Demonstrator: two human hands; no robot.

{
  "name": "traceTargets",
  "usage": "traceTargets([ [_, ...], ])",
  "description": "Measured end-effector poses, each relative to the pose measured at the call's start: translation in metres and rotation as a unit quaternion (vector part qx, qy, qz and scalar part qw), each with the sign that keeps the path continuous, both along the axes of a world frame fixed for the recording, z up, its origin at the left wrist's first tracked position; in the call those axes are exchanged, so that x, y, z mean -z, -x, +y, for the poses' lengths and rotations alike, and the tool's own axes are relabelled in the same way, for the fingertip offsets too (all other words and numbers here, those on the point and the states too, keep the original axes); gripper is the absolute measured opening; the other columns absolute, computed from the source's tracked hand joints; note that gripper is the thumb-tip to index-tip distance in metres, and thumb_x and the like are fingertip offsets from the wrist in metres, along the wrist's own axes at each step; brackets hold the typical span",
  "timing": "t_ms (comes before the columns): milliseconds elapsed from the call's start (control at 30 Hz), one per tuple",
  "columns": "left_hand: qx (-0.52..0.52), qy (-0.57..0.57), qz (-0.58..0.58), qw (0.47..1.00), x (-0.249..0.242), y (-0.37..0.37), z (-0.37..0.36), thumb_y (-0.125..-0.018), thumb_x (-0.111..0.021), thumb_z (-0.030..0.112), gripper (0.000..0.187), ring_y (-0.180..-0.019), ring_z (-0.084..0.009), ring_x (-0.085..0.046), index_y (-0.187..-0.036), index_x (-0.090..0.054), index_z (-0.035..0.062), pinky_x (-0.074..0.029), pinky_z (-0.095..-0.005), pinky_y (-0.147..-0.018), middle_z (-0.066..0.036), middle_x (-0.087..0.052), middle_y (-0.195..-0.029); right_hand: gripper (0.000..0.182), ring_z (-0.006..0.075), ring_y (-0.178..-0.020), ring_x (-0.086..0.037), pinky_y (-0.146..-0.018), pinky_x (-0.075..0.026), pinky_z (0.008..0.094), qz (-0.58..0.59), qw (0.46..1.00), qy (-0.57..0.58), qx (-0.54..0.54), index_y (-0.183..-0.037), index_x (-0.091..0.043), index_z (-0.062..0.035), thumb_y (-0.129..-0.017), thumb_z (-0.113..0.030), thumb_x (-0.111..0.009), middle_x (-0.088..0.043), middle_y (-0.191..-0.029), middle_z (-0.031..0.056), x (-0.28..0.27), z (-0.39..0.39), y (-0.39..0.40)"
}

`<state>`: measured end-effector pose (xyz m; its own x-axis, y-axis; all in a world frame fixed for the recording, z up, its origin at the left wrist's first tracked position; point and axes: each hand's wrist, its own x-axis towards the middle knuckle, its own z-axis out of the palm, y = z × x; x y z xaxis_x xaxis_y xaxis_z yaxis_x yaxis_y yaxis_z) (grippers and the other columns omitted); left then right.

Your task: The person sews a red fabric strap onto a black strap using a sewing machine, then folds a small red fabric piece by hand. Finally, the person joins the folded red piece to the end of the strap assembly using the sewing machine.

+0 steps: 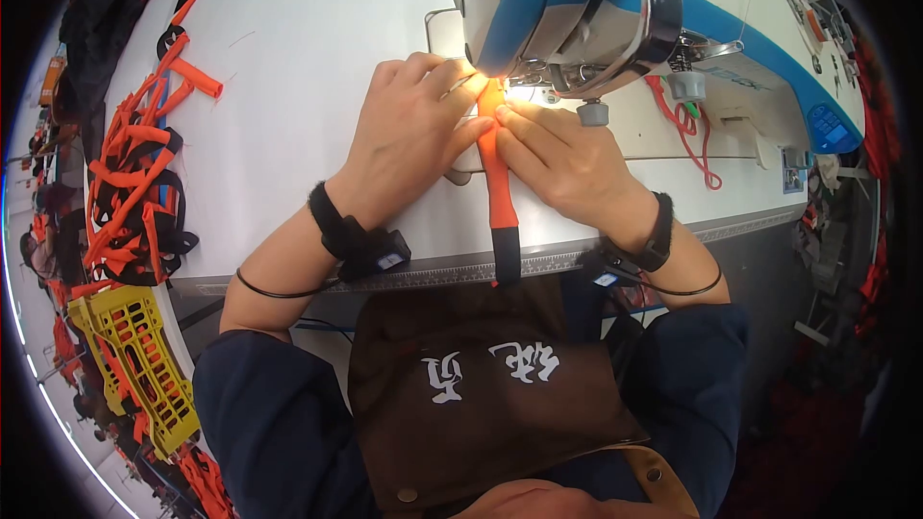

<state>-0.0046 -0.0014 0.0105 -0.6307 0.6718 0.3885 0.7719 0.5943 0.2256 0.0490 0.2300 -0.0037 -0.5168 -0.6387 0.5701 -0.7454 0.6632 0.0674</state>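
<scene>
An orange fabric strip (498, 183) with a dark end runs from under the head of the sewing machine (567, 14) toward me, and its dark end hangs over the table's front edge. My left hand (411, 123) grips the strip from the left, thumb and fingers closed at its edge close to the lit needle area. From the other side, my right hand (567, 156) pinches the same strip, its fingers pressed together just below the machine head. The fingertips of both hands are near the needle area, which is partly hidden by the machine head and glare.
A tangled heap of orange and black strips (139, 173) lies at the table's left. Below it stands a yellow plastic basket (144, 365). A red cord (687, 130) rests right of the needle area. A ruler strip (433, 276) lines the front edge.
</scene>
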Motion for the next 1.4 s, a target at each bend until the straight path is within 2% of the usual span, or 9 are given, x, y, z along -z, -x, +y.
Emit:
traceTargets([
  [133,0.015,-0.042,-0.016,0.999,0.002,0.002,-0.002,-0.097,-0.080,0.027,0.035,-0.110,-0.0293,-0.065,-0.123,-0.075,0.0044,-0.051,-0.0412,-0.096,-0.009,-0.072,-0.114,0.019,0.0166,-0.085,-0.070,-0.064,-0.058,0.0297,0.021,1.000,0.020,-0.011,-0.098,-0.069,-0.0038,-0.080,-0.007,-0.077,-0.069,-0.096,0.0048,0.003,-0.001,0.003],
  [233,-0.054,-0.097,-0.224,0.968,-0.002,-0.009,-0.003,-0.103,-0.077,0.025,0.043,-0.096,-0.0233,-0.071,-0.137,-0.065,0.0023,-0.057,-0.0367,-0.083,-0.012,-0.073,-0.113,0.018,0.0173,-0.083,-0.069,-0.063,-0.057,0.0301,0.022,0.999,0.027,-0.003,-0.097,-0.069,-0.0055,-0.080,-0.007,-0.077,-0.069,-0.095,0.0036,0.001,0.001,0.002],
  [333,-0.090,-0.141,-0.508,0.845,-0.029,-0.021,-0.003,-0.109,-0.072,0.025,0.054,-0.093,-0.0163,-0.074,-0.151,-0.049,0.0016,-0.059,-0.0307,-0.077,-0.015,-0.074,-0.114,0.018,0.0180,-0.081,-0.070,-0.062,-0.056,0.0305,0.001,0.999,0.044,0.011,-0.096,-0.069,-0.0074,-0.080,-0.009,-0.077,-0.069,-0.095,0.0020,-0.006,0.002,0.000],
  [367,-0.072,-0.135,-0.553,0.819,-0.032,-0.022,-0.005,-0.111,-0.069,0.027,0.066,-0.104,-0.0141,-0.074,-0.160,-0.034,0.0003,-0.059,-0.0277,-0.086,-0.015,-0.075,-0.115,0.019,0.0180,-0.080,-0.070,-0.062,-0.056,0.0307,0.006,0.998,0.059,0.010,-0.096,-0.069,-0.0081,-0.080,-0.009,-0.077,-0.069,-0.095,0.0016,-0.004,0.002,0.001],
  [467,-0.016,-0.268,-0.549,0.792,-0.007,-0.031,-0.005,-0.107,-0.075,0.026,0.080,-0.096,-0.0230,-0.080,-0.164,-0.026,-0.0030,-0.061,-0.0336,-0.087,-0.019,-0.080,-0.110,0.019,0.0182,-0.078,-0.069,-0.061,-0.056,0.0314,0.013,0.995,0.094,0.007,-0.095,-0.069,-0.0098,-0.078,-0.010,-0.078,-0.070,-0.095,0.0007,0.000,0.001,0.004],
  [667,-0.030,-0.248,-0.554,0.794,-0.002,-0.028,-0.004,-0.101,-0.082,0.017,0.097,-0.103,-0.0227,-0.078,-0.169,-0.016,-0.0024,-0.060,-0.0335,-0.091,-0.018,-0.079,-0.113,0.019,0.0192,-0.079,-0.069,-0.063,-0.057,0.0324,-0.027,0.993,0.113,-0.008,-0.093,-0.069,-0.0107,-0.076,-0.011,-0.079,-0.069,-0.096,0.0005,0.000,0.002,0.005],
  [967,-0.020,-0.300,-0.632,0.715,-0.013,-0.028,-0.011,-0.104,-0.074,0.005,0.088,-0.110,-0.0195,-0.075,-0.171,-0.018,0.0016,-0.057,-0.0338,-0.100,-0.015,-0.078,-0.117,0.023,0.0206,-0.087,-0.071,-0.069,-0.059,0.0333,-0.024,0.988,0.142,-0.049,-0.098,-0.073,-0.0057,-0.076,-0.009,-0.078,-0.069,-0.099,0.0049,-0.004,0.002,0.001],
  [1067,-0.020,-0.306,-0.610,0.730,-0.012,-0.032,-0.010,-0.103,-0.074,0.000,0.077,-0.103,-0.0145,-0.072,-0.163,-0.026,0.0036,-0.057,-0.0293,-0.094,-0.012,-0.075,-0.112,0.024,0.0207,-0.089,-0.071,-0.070,-0.060,0.0329,-0.023,0.990,0.127,-0.051,-0.099,-0.073,-0.0050,-0.076,-0.008,-0.078,-0.069,-0.100,0.0050,-0.005,0.003,-0.001],
  [1400,-0.012,-0.274,-0.617,0.737,-0.013,-0.031,-0.012,-0.100,-0.080,0.005,0.091,-0.096,-0.0142,-0.074,-0.170,-0.022,0.0035,-0.057,-0.0295,-0.086,-0.010,-0.077,-0.106,0.020,0.0213,-0.087,-0.071,-0.067,-0.059,0.0327,0.003,0.989,0.126,-0.074,-0.093,-0.069,-0.0034,-0.076,-0.009,-0.077,-0.067,-0.097,0.0069,-0.006,-0.002,-0.001],
])
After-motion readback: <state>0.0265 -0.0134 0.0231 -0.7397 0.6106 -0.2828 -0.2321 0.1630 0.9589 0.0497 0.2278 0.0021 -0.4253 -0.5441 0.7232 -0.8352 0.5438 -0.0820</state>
